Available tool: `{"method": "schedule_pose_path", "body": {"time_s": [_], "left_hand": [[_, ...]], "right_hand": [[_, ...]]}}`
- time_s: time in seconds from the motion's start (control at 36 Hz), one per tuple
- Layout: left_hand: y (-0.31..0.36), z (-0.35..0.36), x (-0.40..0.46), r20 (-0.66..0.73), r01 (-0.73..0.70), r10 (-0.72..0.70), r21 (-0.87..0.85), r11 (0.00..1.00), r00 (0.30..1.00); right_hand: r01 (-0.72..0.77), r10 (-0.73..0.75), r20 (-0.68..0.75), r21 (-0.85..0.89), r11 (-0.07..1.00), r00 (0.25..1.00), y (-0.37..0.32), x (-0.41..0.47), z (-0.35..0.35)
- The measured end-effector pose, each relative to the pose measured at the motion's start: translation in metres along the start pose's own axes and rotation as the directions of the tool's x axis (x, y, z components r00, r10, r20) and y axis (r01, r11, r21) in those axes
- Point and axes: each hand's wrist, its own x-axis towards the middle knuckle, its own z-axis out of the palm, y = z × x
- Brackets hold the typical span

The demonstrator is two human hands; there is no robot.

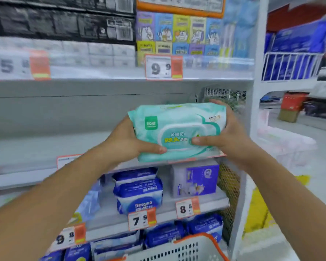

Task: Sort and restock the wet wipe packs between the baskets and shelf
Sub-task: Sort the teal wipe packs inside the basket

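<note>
A mint-green wet wipe pack (179, 127) with a white flip lid hangs in front of the bare grey middle shelf (45, 147), near its right end. My left hand (128, 142) grips the pack's left end, thumb across its front. At the pack's right end my right hand (228, 134) holds on, thumb on the lid and fingers wrapped behind. A grey basket (184, 249) with an orange rim sits at the bottom edge, below my arms.
Blue wipe packs (139, 193) and a purple box (196, 179) fill the shelf below, with more blue packs under that. Colourful boxes (177, 32) and white packs stand on the upper shelf. A mesh side panel (228, 98) closes the shelf's right end.
</note>
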Motion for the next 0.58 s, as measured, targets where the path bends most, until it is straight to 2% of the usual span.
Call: {"method": "schedule_pose_path", "body": {"time_s": [0.08, 0.14, 0.19, 0.31, 0.33, 0.36, 0.42, 0.44, 0.53, 0.58], "left_hand": [[-0.010, 0.006, 0.063, -0.034, 0.004, -0.003, 0.035, 0.999, 0.999], [-0.031, 0.012, 0.102, -0.041, 0.058, -0.055, 0.077, 0.995, 0.998], [-0.056, 0.019, 0.135, -0.041, 0.104, -0.099, 0.142, 0.984, 0.994], [-0.105, 0.035, 0.184, 0.025, 0.149, -0.171, 0.372, 0.916, 0.985], [-0.112, 0.036, 0.190, 0.079, 0.140, -0.193, 0.435, 0.889, 0.978], [-0.124, 0.035, 0.198, 0.137, 0.141, -0.241, 0.508, 0.850, 0.961], [-0.136, 0.029, 0.202, 0.208, 0.142, -0.359, 0.656, 0.741, 0.910], [-0.139, 0.027, 0.201, 0.221, 0.137, -0.399, 0.704, 0.697, 0.890], [-0.148, 0.023, 0.204, 0.243, 0.062, -0.401, 0.787, 0.614, 0.883], [-0.151, 0.021, 0.210, 0.256, 0.012, -0.412, 0.838, 0.546, 0.875]], "right_hand": [[-0.014, 0.011, -0.035, -0.100, 0.995, 0.999, -0.002, 0.055, -0.020], [-0.069, 0.060, -0.060, -0.165, 0.984, 0.996, 0.010, 0.087, -0.032], [-0.118, 0.099, -0.077, -0.310, 0.943, 0.992, 0.026, 0.110, -0.042], [-0.219, 0.210, -0.085, -0.583, 0.782, 0.974, 0.060, 0.146, -0.059], [-0.243, 0.253, -0.081, -0.651, 0.719, 0.964, 0.068, 0.153, -0.061], [-0.234, 0.285, -0.066, -0.758, 0.609, 0.956, 0.074, 0.159, -0.061], [-0.077, 0.307, 0.018, -0.953, 0.294, 0.952, 0.085, 0.172, -0.054], [0.029, 0.281, 0.092, -0.975, 0.219, 0.955, 0.090, 0.177, -0.046], [0.234, 0.198, 0.273, -0.952, 0.199, 0.941, 0.104, 0.193, -0.029], [0.231, 0.179, 0.271, -0.949, 0.215, 0.946, 0.112, 0.203, -0.028]]}}
